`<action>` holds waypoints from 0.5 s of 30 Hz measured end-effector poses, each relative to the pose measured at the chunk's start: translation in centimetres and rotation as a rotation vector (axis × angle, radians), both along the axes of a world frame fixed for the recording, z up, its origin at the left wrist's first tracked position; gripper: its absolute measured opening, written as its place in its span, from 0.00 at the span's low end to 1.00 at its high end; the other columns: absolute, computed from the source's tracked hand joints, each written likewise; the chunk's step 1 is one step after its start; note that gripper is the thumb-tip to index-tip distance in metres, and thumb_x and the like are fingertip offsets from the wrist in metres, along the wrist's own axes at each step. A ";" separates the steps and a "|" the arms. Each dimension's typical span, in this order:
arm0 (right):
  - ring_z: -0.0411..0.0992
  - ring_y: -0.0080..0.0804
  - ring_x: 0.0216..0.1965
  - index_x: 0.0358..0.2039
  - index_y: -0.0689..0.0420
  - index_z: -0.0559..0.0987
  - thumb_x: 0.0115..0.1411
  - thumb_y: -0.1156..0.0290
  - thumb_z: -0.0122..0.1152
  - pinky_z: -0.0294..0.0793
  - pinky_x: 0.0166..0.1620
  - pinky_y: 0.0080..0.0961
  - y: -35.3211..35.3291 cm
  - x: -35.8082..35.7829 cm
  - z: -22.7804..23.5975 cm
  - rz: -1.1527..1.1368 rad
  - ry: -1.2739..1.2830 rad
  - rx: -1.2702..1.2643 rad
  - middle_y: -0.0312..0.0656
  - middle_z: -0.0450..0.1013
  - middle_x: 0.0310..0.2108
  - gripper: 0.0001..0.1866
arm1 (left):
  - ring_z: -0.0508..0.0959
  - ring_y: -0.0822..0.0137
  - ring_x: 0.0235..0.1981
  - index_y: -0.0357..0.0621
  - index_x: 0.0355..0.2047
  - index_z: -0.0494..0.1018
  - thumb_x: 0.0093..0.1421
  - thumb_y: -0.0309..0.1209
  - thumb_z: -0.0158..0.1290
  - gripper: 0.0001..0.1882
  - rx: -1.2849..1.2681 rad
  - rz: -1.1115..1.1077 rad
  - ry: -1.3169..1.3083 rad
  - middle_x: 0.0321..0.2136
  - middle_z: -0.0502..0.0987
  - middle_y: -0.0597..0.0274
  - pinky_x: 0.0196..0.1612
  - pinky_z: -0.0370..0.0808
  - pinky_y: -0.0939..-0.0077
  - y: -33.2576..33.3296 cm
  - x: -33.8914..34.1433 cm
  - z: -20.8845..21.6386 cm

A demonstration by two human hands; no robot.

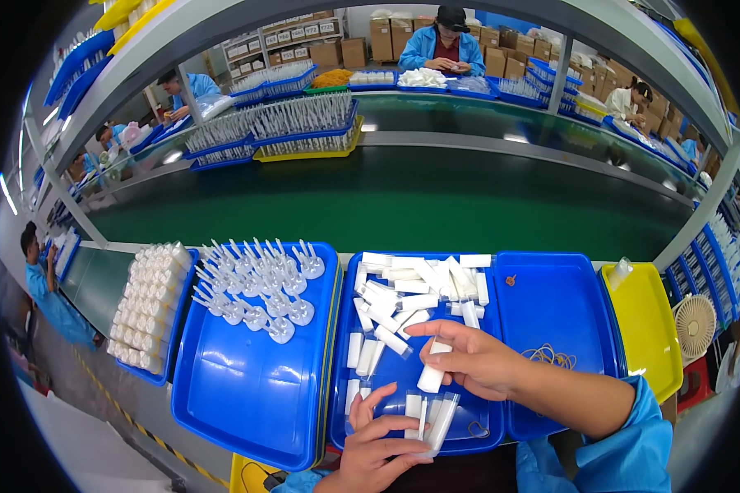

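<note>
Here, in the head view, the left hand [378, 448] lies low over the near edge of a blue tray [551, 308], its fingers spread and pressed on a clear plastic bag [432, 419] that holds a few white tubes side by side. The right hand [469, 361] comes in from the lower right in a blue sleeve [625, 448], its thumb and fingers pinched on one white tube [430, 374], which stands just above the bag's open end. Behind the hands a loose heap of white tubes [411, 292] fills the far left part of that tray (a few lie scattered toward the near edge), and some tan rubber bands [551, 355] lie on its bare right half. To the left, a second blue tray [247, 403] bears clear nozzle pieces [259, 283] in its far part. Further left stands a crate of white bottles [148, 304]. A yellow tray [649, 329] sits at the right, and a green conveyor belt [403, 201] runs beyond them all.
</note>
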State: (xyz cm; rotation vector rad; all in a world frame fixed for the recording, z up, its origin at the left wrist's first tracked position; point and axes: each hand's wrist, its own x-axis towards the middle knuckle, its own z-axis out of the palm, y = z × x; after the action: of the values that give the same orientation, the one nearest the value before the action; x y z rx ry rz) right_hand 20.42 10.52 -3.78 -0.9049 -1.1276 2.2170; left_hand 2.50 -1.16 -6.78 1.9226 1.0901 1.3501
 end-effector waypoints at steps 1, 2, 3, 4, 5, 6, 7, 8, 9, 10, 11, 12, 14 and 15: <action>0.63 0.18 0.31 0.56 0.56 0.63 0.58 0.74 0.54 0.63 0.33 0.13 -0.1 0.0 0.0 0.012 0.005 -0.032 0.35 0.65 0.36 0.25 | 0.64 0.46 0.52 0.46 0.21 0.78 0.36 0.30 0.65 0.09 0.005 -0.002 -0.008 0.31 0.76 0.61 0.54 0.57 0.53 0.1 0.0 -0.1; 0.63 0.18 0.32 0.56 0.56 0.62 0.58 0.74 0.54 0.63 0.33 0.13 -0.2 0.1 -0.1 0.013 0.026 -0.048 0.35 0.65 0.36 0.25 | 0.64 0.46 0.52 0.46 0.21 0.78 0.36 0.30 0.65 0.09 0.004 0.002 -0.010 0.31 0.76 0.62 0.54 0.57 0.53 0.1 0.0 -0.2; 0.63 0.18 0.33 0.57 0.56 0.62 0.58 0.74 0.54 0.63 0.34 0.13 -0.4 0.1 -0.1 0.014 0.046 -0.065 0.35 0.65 0.36 0.26 | 0.64 0.46 0.52 0.46 0.21 0.78 0.36 0.30 0.65 0.09 0.004 0.005 -0.012 0.31 0.76 0.62 0.54 0.57 0.53 0.1 0.0 -0.2; 0.63 0.18 0.34 0.57 0.56 0.62 0.58 0.74 0.55 0.63 0.34 0.13 -0.5 0.1 -0.1 0.013 0.067 -0.080 0.35 0.65 0.36 0.26 | 0.64 0.46 0.52 0.46 0.21 0.78 0.36 0.30 0.65 0.09 0.005 0.007 -0.014 0.31 0.76 0.62 0.54 0.57 0.53 0.0 -0.1 -0.3; 0.64 0.18 0.34 0.58 0.57 0.61 0.58 0.73 0.55 0.64 0.34 0.14 -0.6 0.1 0.1 0.009 0.044 -0.040 0.34 0.65 0.35 0.27 | 0.64 0.46 0.52 0.47 0.21 0.78 0.36 0.31 0.65 0.09 0.000 0.005 -0.012 0.31 0.76 0.62 0.54 0.57 0.53 0.0 -0.1 -0.4; 0.65 0.18 0.34 0.58 0.57 0.60 0.58 0.73 0.55 0.64 0.35 0.15 -0.8 0.1 0.4 0.006 0.020 0.001 0.34 0.66 0.34 0.27 | 0.64 0.46 0.52 0.47 0.21 0.78 0.36 0.31 0.65 0.10 -0.004 0.003 -0.010 0.31 0.76 0.62 0.54 0.57 0.53 -0.1 -0.1 -0.4; 0.66 0.18 0.34 0.58 0.58 0.59 0.58 0.73 0.55 0.65 0.35 0.15 -0.9 0.0 0.6 0.003 -0.003 0.044 0.34 0.66 0.34 0.28 | 0.64 0.46 0.52 0.47 0.21 0.78 0.36 0.31 0.65 0.10 -0.006 0.001 -0.007 0.31 0.76 0.62 0.54 0.57 0.53 -0.1 -0.2 -0.5; 0.66 0.19 0.35 0.58 0.58 0.59 0.58 0.73 0.55 0.65 0.36 0.16 -1.0 0.1 0.5 0.008 -0.005 0.062 0.34 0.66 0.34 0.28 | 0.64 0.46 0.52 0.47 0.21 0.79 0.36 0.31 0.65 0.10 -0.008 -0.006 -0.011 0.31 0.76 0.62 0.54 0.57 0.53 -0.1 -0.2 -0.5; 0.66 0.19 0.35 0.59 0.59 0.59 0.58 0.73 0.55 0.65 0.36 0.16 -1.2 0.3 0.4 0.013 -0.007 0.081 0.34 0.66 0.34 0.28 | 0.65 0.46 0.52 0.47 0.21 0.79 0.36 0.32 0.65 0.10 -0.009 -0.013 -0.015 0.31 0.76 0.62 0.54 0.57 0.53 0.0 -0.1 -0.4; 0.66 0.19 0.36 0.59 0.59 0.59 0.58 0.72 0.55 0.65 0.37 0.17 -1.3 0.5 0.3 0.021 -0.010 0.100 0.34 0.67 0.35 0.29 | 0.65 0.47 0.52 0.47 0.21 0.79 0.36 0.32 0.65 0.09 -0.010 -0.018 -0.019 0.31 0.76 0.63 0.54 0.57 0.53 0.0 0.0 -0.3; 0.66 0.20 0.34 0.58 0.58 0.60 0.58 0.71 0.55 0.66 0.36 0.17 -1.2 0.6 0.3 0.029 -0.031 0.093 0.35 0.67 0.35 0.28 | 0.65 0.47 0.52 0.48 0.21 0.79 0.36 0.32 0.65 0.09 -0.013 -0.023 -0.010 0.31 0.76 0.63 0.54 0.57 0.53 0.0 -0.1 -0.3; 0.66 0.20 0.32 0.58 0.57 0.62 0.58 0.70 0.56 0.66 0.35 0.17 -1.1 0.8 0.4 0.036 -0.053 0.086 0.35 0.67 0.35 0.27 | 0.64 0.47 0.52 0.48 0.21 0.79 0.36 0.32 0.65 0.09 -0.016 -0.029 -0.002 0.31 0.76 0.63 0.54 0.57 0.53 0.1 -0.1 -0.3; 0.66 0.22 0.29 0.56 0.55 0.65 0.57 0.69 0.57 0.67 0.34 0.17 -0.9 1.3 0.7 0.074 -0.205 0.329 0.37 0.68 0.33 0.26 | 0.64 0.47 0.52 0.49 0.21 0.79 0.36 0.33 0.65 0.09 -0.032 -0.032 0.005 0.31 0.76 0.64 0.54 0.56 0.53 0.0 0.1 -0.4; 0.67 0.22 0.28 0.55 0.54 0.66 0.56 0.68 0.57 0.68 0.33 0.18 -0.8 1.7 1.0 0.102 -0.334 0.582 0.37 0.68 0.32 0.25 | 0.64 0.46 0.52 0.49 0.20 0.79 0.37 0.33 0.65 0.08 -0.042 -0.034 0.004 0.31 0.76 0.64 0.54 0.55 0.53 0.0 0.2 -0.5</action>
State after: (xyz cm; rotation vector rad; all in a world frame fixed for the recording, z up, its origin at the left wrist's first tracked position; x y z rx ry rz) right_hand 22.10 9.68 -2.81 -0.9830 -1.8779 1.6775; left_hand 2.70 -1.16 -7.29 1.9064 1.0749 1.2959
